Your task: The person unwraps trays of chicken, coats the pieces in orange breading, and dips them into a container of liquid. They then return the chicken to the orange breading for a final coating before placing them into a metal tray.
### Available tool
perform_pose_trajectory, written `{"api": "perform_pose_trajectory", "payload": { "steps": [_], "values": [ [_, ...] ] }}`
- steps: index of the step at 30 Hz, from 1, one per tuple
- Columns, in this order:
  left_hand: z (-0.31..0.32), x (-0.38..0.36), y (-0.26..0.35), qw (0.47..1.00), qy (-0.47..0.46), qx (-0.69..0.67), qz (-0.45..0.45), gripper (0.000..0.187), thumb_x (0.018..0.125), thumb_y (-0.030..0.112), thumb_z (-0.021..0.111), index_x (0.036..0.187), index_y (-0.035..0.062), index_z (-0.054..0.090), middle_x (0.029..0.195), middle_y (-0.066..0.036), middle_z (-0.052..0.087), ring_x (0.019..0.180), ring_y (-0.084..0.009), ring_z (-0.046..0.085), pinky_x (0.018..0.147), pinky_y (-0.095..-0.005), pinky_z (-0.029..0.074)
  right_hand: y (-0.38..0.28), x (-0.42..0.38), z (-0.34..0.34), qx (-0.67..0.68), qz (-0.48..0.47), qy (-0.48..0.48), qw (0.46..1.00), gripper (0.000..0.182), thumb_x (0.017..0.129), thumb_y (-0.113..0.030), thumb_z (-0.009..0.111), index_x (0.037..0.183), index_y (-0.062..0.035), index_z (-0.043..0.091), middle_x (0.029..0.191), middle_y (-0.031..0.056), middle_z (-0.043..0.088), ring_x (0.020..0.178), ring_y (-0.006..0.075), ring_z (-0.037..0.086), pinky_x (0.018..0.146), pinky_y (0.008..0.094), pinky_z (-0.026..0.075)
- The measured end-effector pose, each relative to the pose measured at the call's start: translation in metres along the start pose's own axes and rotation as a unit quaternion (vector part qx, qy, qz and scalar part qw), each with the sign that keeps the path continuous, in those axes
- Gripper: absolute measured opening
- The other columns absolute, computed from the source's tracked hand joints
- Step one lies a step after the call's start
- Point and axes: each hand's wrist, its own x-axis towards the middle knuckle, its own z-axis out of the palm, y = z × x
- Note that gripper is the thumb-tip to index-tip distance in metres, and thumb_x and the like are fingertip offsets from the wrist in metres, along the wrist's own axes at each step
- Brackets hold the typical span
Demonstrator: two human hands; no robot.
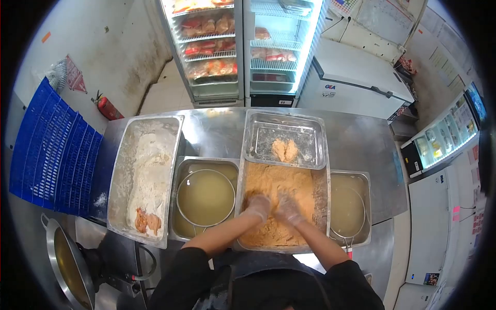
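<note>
Both gloved hands are in a deep steel pan of orange-tan breading. My left hand presses into the crumbs left of the pan's middle, its fingers partly sunk and blurred. Close beside it on the right, my right hand is also down in the breading, fingertips covered. Whether either holds anything is hidden. A shallow steel tray rests across the pan's far end, with two coated pieces on it.
Left stands a flour pan with raw meat at its near end. Liquid-filled pans with round strainers flank the breading. Blue crates and a wok stand left; fridges and a chest freezer stand beyond.
</note>
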Motion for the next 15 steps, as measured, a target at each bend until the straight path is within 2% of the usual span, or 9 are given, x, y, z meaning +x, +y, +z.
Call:
{"api": "perform_pose_trajectory", "payload": {
  "steps": [1,3,4,5,6,8,12,14,15],
  "values": [
    [-0.002,-0.009,0.006,0.998,-0.045,-0.032,-0.012,0.022,0.085,0.013,0.058,0.100,0.0052,0.071,0.100,-0.014,0.071,0.095,-0.0266,0.069,0.074,-0.0415,0.055,-0.013,-0.009,-0.003,0.000,0.005,-0.018,1.000,0.060,0.079,-0.020,0.063,0.131,0.0021,0.044,0.115,0.0278,0.057,0.113,0.0375,0.054,0.094,0.0434,0.044],
    [-0.006,-0.037,0.028,0.998,-0.048,0.002,-0.049,0.023,0.085,0.014,0.058,0.102,0.0054,0.071,0.101,-0.014,0.071,0.096,-0.0268,0.069,0.075,-0.0415,0.055,-0.043,-0.012,-0.032,0.002,0.013,-0.039,0.999,0.057,0.076,-0.018,0.065,0.126,0.0026,0.047,0.112,0.0269,0.059,0.110,0.0375,0.056,0.092,0.0430,0.046],
    [-0.005,-0.046,0.036,0.994,-0.050,0.036,-0.088,0.024,0.086,0.015,0.057,0.103,0.0056,0.071,0.102,-0.014,0.070,0.097,-0.0271,0.069,0.076,-0.0415,0.055,-0.060,-0.005,-0.060,0.028,0.060,-0.128,0.990,0.052,0.076,-0.017,0.065,0.121,0.0027,0.049,0.109,0.0257,0.060,0.106,0.0377,0.058,0.089,0.0433,0.047],
    [0.002,-0.051,0.022,1.000,0.007,-0.011,0.015,0.024,0.086,0.018,0.058,0.104,0.0067,0.071,0.103,-0.014,0.071,0.097,-0.0275,0.069,0.077,-0.0419,0.055,-0.069,-0.003,-0.074,0.053,0.105,-0.218,0.969,0.047,0.075,-0.016,0.065,0.116,0.0028,0.051,0.106,0.0244,0.061,0.102,0.0379,0.060,0.086,0.0436,0.049],
    [0.006,-0.049,0.022,1.000,0.005,-0.014,0.014,0.024,0.086,0.018,0.058,0.104,0.0067,0.071,0.103,-0.014,0.071,0.097,-0.0275,0.069,0.077,-0.0419,0.055,-0.067,-0.009,-0.065,0.054,0.104,-0.222,0.968,0.047,0.075,-0.016,0.065,0.116,0.0028,0.051,0.106,0.0244,0.061,0.102,0.0379,0.060,0.086,0.0436,0.049],
    [-0.022,-0.053,0.018,0.995,-0.085,-0.057,-0.008,0.024,0.087,0.018,0.058,0.103,0.0069,0.071,0.102,-0.013,0.071,0.096,-0.0276,0.069,0.075,-0.0419,0.055,-0.060,-0.013,-0.046,0.063,0.078,-0.252,0.962,0.041,0.074,-0.013,0.064,0.112,0.0016,0.055,0.100,0.0222,0.064,0.097,0.0385,0.062,0.083,0.0463,0.049],
    [-0.019,-0.053,0.014,0.994,-0.057,-0.082,-0.041,0.023,0.086,0.017,0.057,0.103,0.0060,0.070,0.101,-0.015,0.071,0.096,-0.0275,0.069,0.075,-0.0409,0.056,-0.038,-0.008,-0.047,0.050,0.066,-0.301,0.950,0.036,0.075,-0.016,0.063,0.108,-0.0004,0.058,0.095,0.0198,0.065,0.095,0.0359,0.063,0.081,0.0454,0.050],
    [-0.036,-0.054,0.013,0.990,-0.032,-0.111,-0.079,0.023,0.086,0.015,0.057,0.102,0.0055,0.070,0.101,-0.018,0.070,0.096,-0.0276,0.069,0.075,-0.0393,0.056,-0.009,-0.009,-0.026,-0.025,0.009,-0.292,0.956,0.035,0.077,-0.022,0.062,0.106,-0.0028,0.059,0.093,0.0161,0.066,0.095,0.0342,0.063,0.081,0.0446,0.050],
    [-0.046,-0.056,0.008,0.989,-0.029,-0.116,-0.084,0.023,0.086,0.015,0.057,0.102,0.0055,0.070,0.101,-0.018,0.070,0.096,-0.0276,0.069,0.075,-0.0393,0.056,0.018,-0.016,-0.005,-0.035,-0.059,-0.263,0.962,0.039,0.078,-0.029,0.062,0.108,-0.0047,0.060,0.097,0.0150,0.066,0.097,0.0335,0.062,0.086,0.0435,0.049]
  ]
}}
